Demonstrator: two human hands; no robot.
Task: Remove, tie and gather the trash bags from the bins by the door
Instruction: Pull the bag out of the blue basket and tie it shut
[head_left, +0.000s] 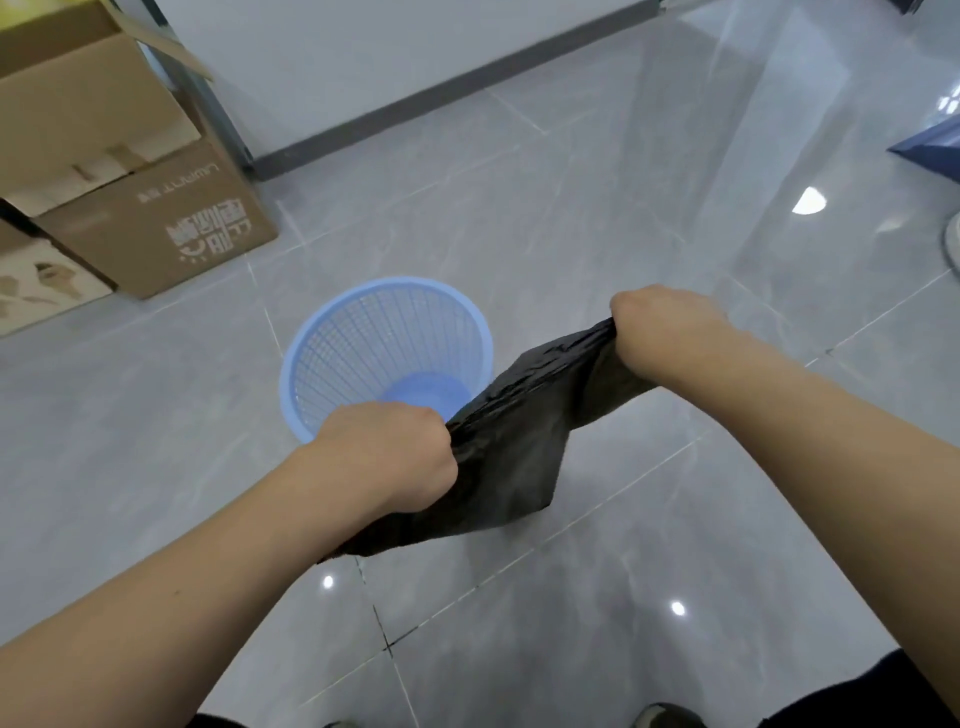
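Observation:
A black trash bag (511, 441) is stretched between my two hands above the grey tiled floor. My left hand (387, 454) grips its near end in a fist. My right hand (662, 325) grips the far end, also fisted, up and to the right. Just behind my left hand stands a light blue mesh bin (384, 338), upright, with no bag in it and its solid bottom showing. The bag hangs clear of the bin, to its right.
Open cardboard boxes (156, 218) stand at the left against a white wall with a dark baseboard (441, 88). A dark blue object (930, 148) shows at the right edge. My shoes (667, 717) show at the bottom.

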